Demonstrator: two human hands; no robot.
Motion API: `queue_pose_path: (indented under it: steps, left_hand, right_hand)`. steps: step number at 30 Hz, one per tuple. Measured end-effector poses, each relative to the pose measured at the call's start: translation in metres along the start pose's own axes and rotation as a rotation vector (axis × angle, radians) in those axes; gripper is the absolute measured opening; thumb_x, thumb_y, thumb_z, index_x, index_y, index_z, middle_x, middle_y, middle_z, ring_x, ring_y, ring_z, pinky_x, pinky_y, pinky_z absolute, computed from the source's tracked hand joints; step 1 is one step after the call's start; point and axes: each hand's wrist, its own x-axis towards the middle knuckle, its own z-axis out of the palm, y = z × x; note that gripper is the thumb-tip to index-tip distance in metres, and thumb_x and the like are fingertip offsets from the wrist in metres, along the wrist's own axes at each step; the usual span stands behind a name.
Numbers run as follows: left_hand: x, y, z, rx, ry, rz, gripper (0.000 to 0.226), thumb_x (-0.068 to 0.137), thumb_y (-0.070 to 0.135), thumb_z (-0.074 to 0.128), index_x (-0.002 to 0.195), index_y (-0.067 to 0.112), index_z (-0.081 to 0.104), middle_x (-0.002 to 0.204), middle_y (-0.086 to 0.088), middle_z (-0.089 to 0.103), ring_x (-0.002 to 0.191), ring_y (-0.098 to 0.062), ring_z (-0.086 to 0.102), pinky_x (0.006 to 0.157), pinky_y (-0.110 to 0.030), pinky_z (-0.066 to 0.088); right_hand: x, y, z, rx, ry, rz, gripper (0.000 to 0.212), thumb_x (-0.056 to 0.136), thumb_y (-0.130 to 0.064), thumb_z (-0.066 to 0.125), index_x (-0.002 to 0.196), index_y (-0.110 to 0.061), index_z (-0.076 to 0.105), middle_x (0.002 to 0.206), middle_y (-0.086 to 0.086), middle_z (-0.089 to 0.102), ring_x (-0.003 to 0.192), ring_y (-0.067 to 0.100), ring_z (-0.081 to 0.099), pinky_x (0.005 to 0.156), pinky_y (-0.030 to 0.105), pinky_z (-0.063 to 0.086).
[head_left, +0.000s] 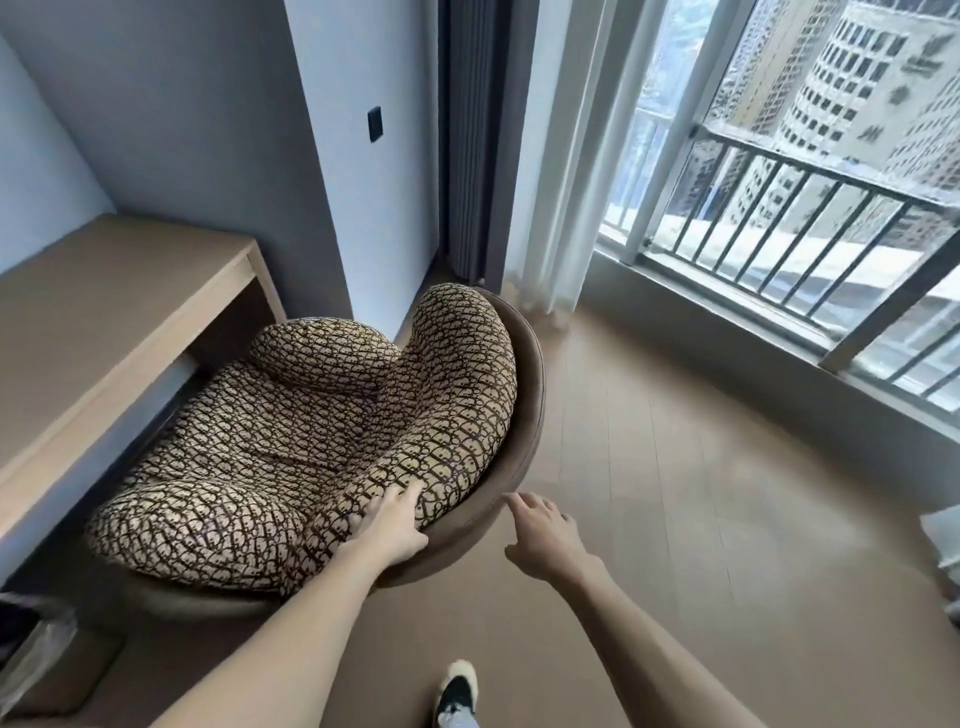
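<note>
Beside desk (104, 322), chair (531, 395) faces left; left hand (388, 526) rests on cushion (311, 426).

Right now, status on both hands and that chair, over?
Left hand resting on patterned cushion, near edge. Right hand open, reaching at the chair rim, contact unclear. Desk overhangs the chair's far side.

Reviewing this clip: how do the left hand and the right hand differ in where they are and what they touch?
The left hand lies on the patterned cushion at its near edge; the right hand is off the cushion, beside the chair rim. The left hand's fingers lie against fabric; the right hand's are spread and hold nothing. Both reach toward the same chair.
</note>
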Motion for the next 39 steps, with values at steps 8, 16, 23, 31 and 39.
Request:
queue_pose_path:
  steps: [8, 16, 23, 31, 39]
  left_hand:
    - [0.118, 0.06, 0.0, -0.077, 0.128, -0.016, 0.105, 0.08, 0.047, 0.076, 0.158, 0.04, 0.006, 0.168, -0.006, 0.015, 0.153, -0.03, 0.015, 0.12, -0.064, 0.016]
    - [0.233, 0.105, -0.004, -0.203, 0.128, -0.123, 0.13, 0.064, 0.077, 0.075, 0.156, 0.045, -0.011, 0.171, -0.008, 0.001, 0.156, -0.035, 0.004, 0.121, -0.069, 0.002]
    - [0.254, 0.114, 0.001, -0.231, 0.111, -0.229, 0.13, 0.061, 0.082, 0.071, 0.154, 0.049, -0.014, 0.171, -0.006, 0.006, 0.157, -0.031, 0.005, 0.12, -0.065, -0.006]
    - [0.238, 0.141, 0.014, -0.242, 0.259, -0.371, 0.112, 0.073, 0.076, 0.066, 0.159, 0.042, 0.002, 0.171, 0.004, 0.006, 0.157, -0.027, 0.002, 0.124, -0.058, -0.009]
    - [0.217, 0.221, 0.049, -0.207, 0.58, -0.782, 0.087, 0.092, 0.063, 0.049, 0.16, 0.041, -0.001, 0.171, 0.009, -0.004, 0.158, -0.025, -0.008, 0.127, -0.051, -0.006]
  right_hand:
    - [0.1, 0.065, -0.047, -0.115, -0.053, -0.072, 0.073, 0.086, -0.018, 0.059, 0.153, -0.025, 0.032, 0.155, 0.002, 0.04, 0.146, 0.027, 0.034, 0.112, 0.049, 0.038]
    - [0.253, 0.109, -0.123, -0.27, -0.103, -0.209, 0.072, 0.087, -0.016, 0.06, 0.153, -0.026, 0.032, 0.153, 0.002, 0.042, 0.144, 0.028, 0.037, 0.111, 0.051, 0.041]
    - [0.353, 0.091, -0.159, -0.349, -0.128, -0.397, 0.079, 0.086, -0.011, 0.057, 0.156, -0.031, 0.027, 0.161, 0.001, 0.034, 0.147, 0.027, 0.035, 0.112, 0.053, 0.042]
    - [0.431, 0.07, -0.155, -0.534, -0.176, -0.864, 0.084, 0.088, -0.06, 0.062, 0.158, -0.04, 0.021, 0.17, -0.003, 0.016, 0.156, 0.024, 0.016, 0.121, 0.059, 0.026]
    - [0.471, 0.116, -0.147, -0.561, -0.233, -1.206, 0.102, 0.082, -0.072, 0.058, 0.157, -0.048, -0.007, 0.171, -0.012, 0.002, 0.158, 0.013, -0.006, 0.122, 0.061, 0.007]
